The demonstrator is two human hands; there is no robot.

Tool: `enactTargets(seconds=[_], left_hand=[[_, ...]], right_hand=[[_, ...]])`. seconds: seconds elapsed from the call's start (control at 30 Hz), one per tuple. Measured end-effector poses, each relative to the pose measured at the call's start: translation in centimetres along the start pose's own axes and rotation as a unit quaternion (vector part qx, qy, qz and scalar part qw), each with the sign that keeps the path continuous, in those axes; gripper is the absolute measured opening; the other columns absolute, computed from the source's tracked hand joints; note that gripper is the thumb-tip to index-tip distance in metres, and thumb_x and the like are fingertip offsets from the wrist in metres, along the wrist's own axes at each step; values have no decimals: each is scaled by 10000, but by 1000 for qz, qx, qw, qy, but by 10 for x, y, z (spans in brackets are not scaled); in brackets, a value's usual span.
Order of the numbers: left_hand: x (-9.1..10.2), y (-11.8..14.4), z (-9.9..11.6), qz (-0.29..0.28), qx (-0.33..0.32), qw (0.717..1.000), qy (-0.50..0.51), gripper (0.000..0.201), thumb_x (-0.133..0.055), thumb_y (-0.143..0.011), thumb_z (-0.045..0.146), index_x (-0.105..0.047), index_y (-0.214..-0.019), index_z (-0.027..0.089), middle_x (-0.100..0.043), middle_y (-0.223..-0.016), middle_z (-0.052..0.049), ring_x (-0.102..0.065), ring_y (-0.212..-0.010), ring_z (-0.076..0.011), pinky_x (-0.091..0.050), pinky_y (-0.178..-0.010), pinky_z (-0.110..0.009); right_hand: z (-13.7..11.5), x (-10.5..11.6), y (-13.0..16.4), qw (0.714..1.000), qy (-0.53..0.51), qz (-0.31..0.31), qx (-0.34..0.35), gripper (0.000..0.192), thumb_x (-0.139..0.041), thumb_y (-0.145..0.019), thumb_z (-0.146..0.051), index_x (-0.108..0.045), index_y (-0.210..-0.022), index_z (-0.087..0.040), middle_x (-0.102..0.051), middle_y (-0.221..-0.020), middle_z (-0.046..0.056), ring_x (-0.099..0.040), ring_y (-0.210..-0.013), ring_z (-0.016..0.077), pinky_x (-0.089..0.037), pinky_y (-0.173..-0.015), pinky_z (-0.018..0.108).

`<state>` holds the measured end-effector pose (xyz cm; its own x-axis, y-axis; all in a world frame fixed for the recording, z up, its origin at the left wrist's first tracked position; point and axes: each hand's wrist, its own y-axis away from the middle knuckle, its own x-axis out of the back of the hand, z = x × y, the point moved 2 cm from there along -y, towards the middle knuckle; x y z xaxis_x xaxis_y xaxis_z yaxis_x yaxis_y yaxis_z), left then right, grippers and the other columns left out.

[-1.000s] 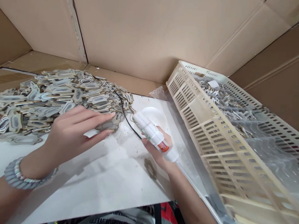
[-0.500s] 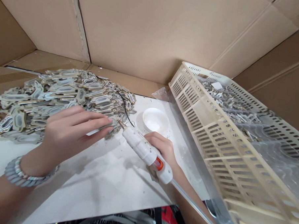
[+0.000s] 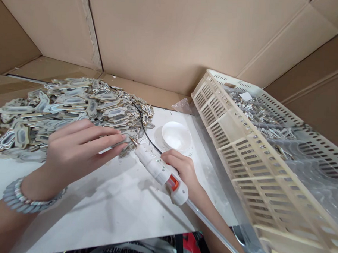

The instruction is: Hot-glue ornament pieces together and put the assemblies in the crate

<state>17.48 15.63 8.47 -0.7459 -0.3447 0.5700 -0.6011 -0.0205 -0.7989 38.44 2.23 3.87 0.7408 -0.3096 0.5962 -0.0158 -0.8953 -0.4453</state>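
Between thumb and fingers, my left hand (image 3: 75,152) pinches a small grey plaque-shaped piece (image 3: 123,138). My right hand (image 3: 181,168) is wrapped round the handle of a white hot glue gun (image 3: 156,165), mostly hidden behind the gun's body. The metal nozzle points up and left, right at the edge of the held piece; whether it touches cannot be made out. A clear glue stick (image 3: 217,233) juts from the gun's rear. Left of and behind the hands spreads a big heap of similar grey plaque pieces (image 3: 72,100).
A white bowl (image 3: 176,135) stands beyond the glue gun. A black cord (image 3: 144,130) runs from the heap toward my right hand. On the right, a cream plastic crate (image 3: 240,152) holds bagged metal parts (image 3: 259,111). Cardboard walls (image 3: 167,40) enclose the white tabletop (image 3: 98,213).
The glue gun has shifted slightly left, bringing its nozzle closer over the piece in my left hand. My left hand has barely moved.
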Motion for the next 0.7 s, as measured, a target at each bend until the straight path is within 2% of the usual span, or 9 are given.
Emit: enactTargets(seconds=[0.7], left_hand=[[0, 7, -1, -1, -39, 999, -13, 228, -830, -765, 172, -657, -909, 211, -763, -830, -19, -567, -613, -155, -473, -560, -310]], right_hand=[[-1, -2, 0, 999, 36, -16, -32, 92, -551, -795, -200, -553, -704, -215, -523, -699, -5, -509, -591, 144, -363, -544, 254]])
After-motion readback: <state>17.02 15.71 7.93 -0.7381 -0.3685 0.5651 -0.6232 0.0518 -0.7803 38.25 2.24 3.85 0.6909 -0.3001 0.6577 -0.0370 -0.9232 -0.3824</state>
